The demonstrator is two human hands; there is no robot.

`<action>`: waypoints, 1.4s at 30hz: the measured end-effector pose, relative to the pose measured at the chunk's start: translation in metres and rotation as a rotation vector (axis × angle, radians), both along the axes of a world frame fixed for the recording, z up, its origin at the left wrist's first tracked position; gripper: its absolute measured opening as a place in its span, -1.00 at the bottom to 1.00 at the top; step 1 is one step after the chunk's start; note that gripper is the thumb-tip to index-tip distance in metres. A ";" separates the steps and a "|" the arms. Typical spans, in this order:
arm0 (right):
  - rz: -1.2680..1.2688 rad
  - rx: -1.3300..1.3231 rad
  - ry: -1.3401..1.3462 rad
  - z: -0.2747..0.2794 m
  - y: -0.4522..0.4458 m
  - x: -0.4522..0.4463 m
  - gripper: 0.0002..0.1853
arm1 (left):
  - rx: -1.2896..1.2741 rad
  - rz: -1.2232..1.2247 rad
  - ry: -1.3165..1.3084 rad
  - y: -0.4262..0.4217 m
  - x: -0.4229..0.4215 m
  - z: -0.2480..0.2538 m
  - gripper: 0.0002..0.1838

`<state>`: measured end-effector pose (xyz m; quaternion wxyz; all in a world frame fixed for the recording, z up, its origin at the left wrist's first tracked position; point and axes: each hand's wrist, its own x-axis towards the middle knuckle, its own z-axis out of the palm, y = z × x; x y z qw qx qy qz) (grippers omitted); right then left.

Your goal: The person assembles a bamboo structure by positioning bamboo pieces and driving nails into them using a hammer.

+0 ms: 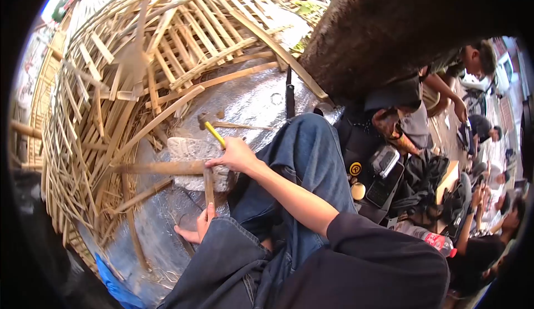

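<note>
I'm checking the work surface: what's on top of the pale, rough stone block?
A long brown wooden strip crosses the stone block, with a narrow brownish bar and the right hand over it too. The stone behind these is covered.

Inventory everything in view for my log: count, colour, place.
bamboo latticework: count unclear, tan, upper left
foil sheet: one, silver, on ground
stone block: one, pale, near centre
long strip: one, brown, across stone block
short strip: one, brown, near centre
yellow-handled tool: one, yellow, near centre
knife: one, black, on foil sheet
tree trunk: one, brown, upper right
plastic sheet: one, blue, lower left
assorted gear: count unclear, mostly black, right
bottle: one, clear and red, lower right
other people: several, mostly dark-clothed, right edge
jeans: one pair, blue, centre
left hand: one, bare, holding short strip
right hand: one, bare, holding yellow-handled tool
</note>
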<state>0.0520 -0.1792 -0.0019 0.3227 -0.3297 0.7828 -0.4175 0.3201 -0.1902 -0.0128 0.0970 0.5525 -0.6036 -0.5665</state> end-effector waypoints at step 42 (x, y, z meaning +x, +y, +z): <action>-0.304 0.023 0.629 0.127 -0.024 -0.288 -0.74 | 0.199 -0.021 0.169 0.000 -0.005 0.000 -0.47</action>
